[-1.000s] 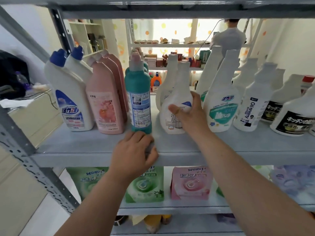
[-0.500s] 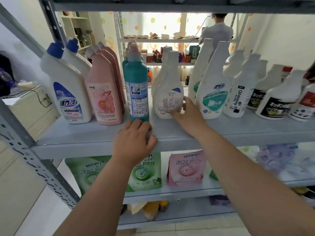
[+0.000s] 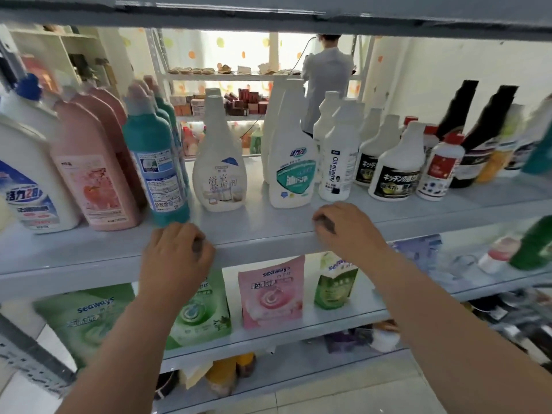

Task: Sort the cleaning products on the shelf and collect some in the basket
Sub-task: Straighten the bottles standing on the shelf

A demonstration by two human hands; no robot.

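1. Sorting step, between picks: resting left hand (image 3: 176, 255) on the near lip of the shelf (image 3: 268, 225), just in front of the teal bottle (image 3: 158, 162), fingers curled, gripping nothing.
2. Parking right hand (image 3: 343, 228) on the same lip further right, curled too, empty.
3. Leaving the white bathroom-cleaner bottle (image 3: 219, 171) upright, farther back between both hands, untouched.
4. Next, probably: choosing a bottle, opening the fingers, wrapping its waist. No basket in view.

Beyond the left grip (image 3: 176, 258) stands a teal bottle (image 3: 155, 162) with a blue-and-white label. Left of it is a pink bottle (image 3: 95, 174) (flower-printed label). Between the grips is a cream-white bottle (image 3: 219, 174). Beyond the right grip (image 3: 349, 228), a teal-labelled white bottle (image 3: 291, 162). The shelf (image 3: 268, 222) is pale grey-blue.
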